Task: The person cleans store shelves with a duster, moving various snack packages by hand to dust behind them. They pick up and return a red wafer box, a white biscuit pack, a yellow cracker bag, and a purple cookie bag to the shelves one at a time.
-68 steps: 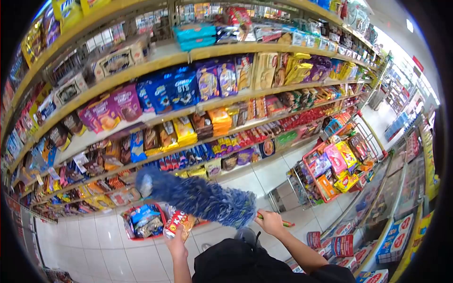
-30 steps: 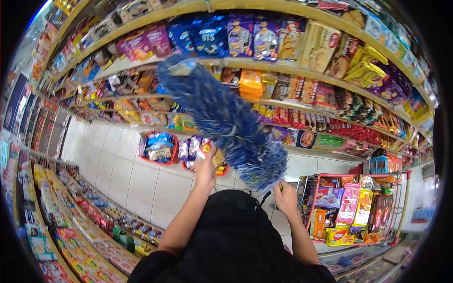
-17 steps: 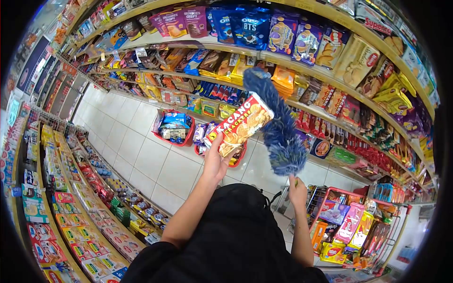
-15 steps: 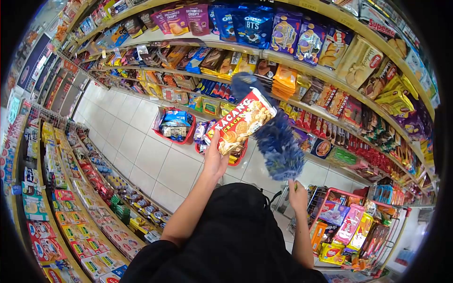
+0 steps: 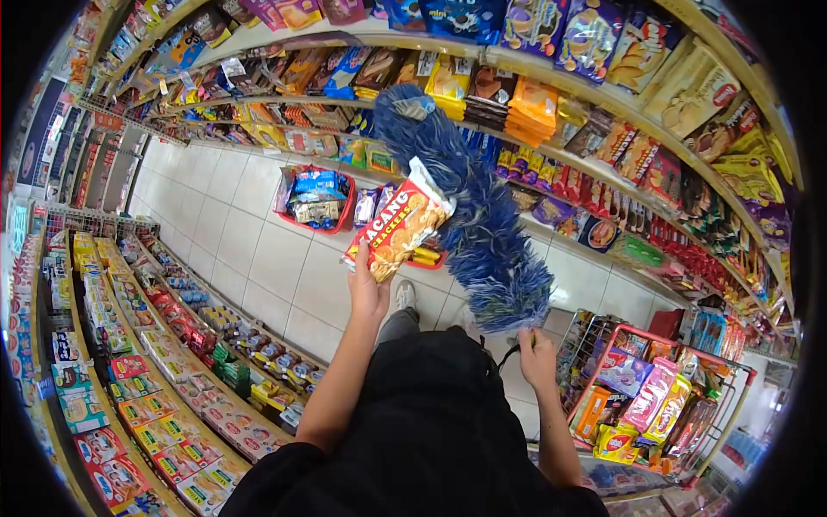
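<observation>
A red and white packet of peanut crackers (image 5: 398,226), marked "Kacang Crackers", is gripped at its lower left end by my left hand (image 5: 370,289). My right hand (image 5: 537,358) is wrapped round the handle end of a fluffy blue duster (image 5: 491,228). The long duster head slants up and left from that hand, passing right behind the packet's upper right end. Its far tip overlaps the middle shelf of snacks in this view. Below the packet a red basket, partly hidden, holds purple and yellow packs.
Another red basket (image 5: 345,205) of snack packs stands on the tiled floor (image 5: 280,267). A wire trolley (image 5: 748,379) full of packets is at the right. Curved snack shelves (image 5: 594,79) run along the far side, and boxed goods (image 5: 168,431) line the left.
Packet and left hand have shifted left and slightly down. The duster has swung left, its tip higher and further left. My view has shifted, and a shoe now shows below.
</observation>
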The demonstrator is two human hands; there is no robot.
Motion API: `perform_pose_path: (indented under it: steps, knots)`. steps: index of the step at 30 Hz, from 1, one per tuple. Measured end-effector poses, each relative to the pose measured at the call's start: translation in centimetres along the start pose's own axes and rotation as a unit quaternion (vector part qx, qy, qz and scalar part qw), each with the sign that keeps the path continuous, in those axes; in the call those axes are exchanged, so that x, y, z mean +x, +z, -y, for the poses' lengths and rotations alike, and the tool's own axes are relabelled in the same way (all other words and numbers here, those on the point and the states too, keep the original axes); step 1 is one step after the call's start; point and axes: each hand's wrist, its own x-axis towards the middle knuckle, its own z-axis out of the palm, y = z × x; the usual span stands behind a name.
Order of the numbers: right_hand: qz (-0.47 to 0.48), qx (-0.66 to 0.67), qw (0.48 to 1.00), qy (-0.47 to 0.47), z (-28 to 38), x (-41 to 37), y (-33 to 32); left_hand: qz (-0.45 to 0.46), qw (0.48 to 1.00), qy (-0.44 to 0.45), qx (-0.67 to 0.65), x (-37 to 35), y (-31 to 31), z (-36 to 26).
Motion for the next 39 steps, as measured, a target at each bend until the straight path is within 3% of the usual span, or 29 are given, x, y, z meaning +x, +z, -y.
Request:
perform_pose_path:
  steps: [4, 11, 13, 14, 15, 17, 19, 25, 27, 31, 35, 39]
  knots:
    - [0.037, -0.072, 0.996, -0.026, 1.6, 1.2, 2.1, -0.032, 0.997, -0.062, -0.035, 2.0, -6.1, 1.0]
    - [0.143, -0.179, 0.972, 0.048, -1.4, 7.1, 15.5, -0.239, 0.962, -0.134, -0.014, 9.0, -21.2, 6.6]
    - [0.196, -0.169, 0.965, 0.034, -3.1, 8.1, 20.3, -0.314, 0.938, -0.145, 0.028, 11.5, -27.3, 9.6]
    - [0.188, -0.142, 0.972, -0.017, -4.4, 8.7, 23.1, -0.359, 0.921, -0.143, 0.048, 12.8, -29.5, 11.1]
    - [0.220, -0.163, 0.961, -0.028, -4.9, 9.6, 25.7, -0.431, 0.882, -0.179, 0.061, 14.2, -31.8, 12.2]
    - [0.276, -0.203, 0.938, -0.053, -5.2, 12.7, 30.8, -0.332, 0.928, -0.167, -0.010, 15.7, -33.5, 12.2]
    - [0.278, -0.228, 0.930, -0.077, -6.3, 15.4, 35.7, -0.338, 0.929, -0.148, -0.020, 17.8, -35.4, 11.2]
    - [0.145, -0.269, 0.946, -0.111, -6.8, 27.0, 46.5, -0.330, 0.932, -0.106, 0.103, 19.4, -38.5, 6.5]
    - [0.060, -0.221, 0.956, -0.182, -4.9, 30.8, 48.7, -0.331, 0.923, -0.110, 0.163, 19.1, -40.2, 6.4]
    - [0.057, -0.224, 0.949, -0.214, -0.6, 35.8, 51.8, -0.334, 0.892, -0.127, 0.276, 18.1, -42.4, 7.4]
    - [-0.004, -0.158, 0.931, -0.330, 2.0, 37.8, 55.3, -0.332, 0.900, -0.148, 0.240, 18.1, -41.0, 8.0]
    - [0.040, -0.250, 0.944, -0.213, 1.2, 37.9, 56.9, -0.315, 0.898, -0.153, 0.265, 19.1, -38.6, 8.1]
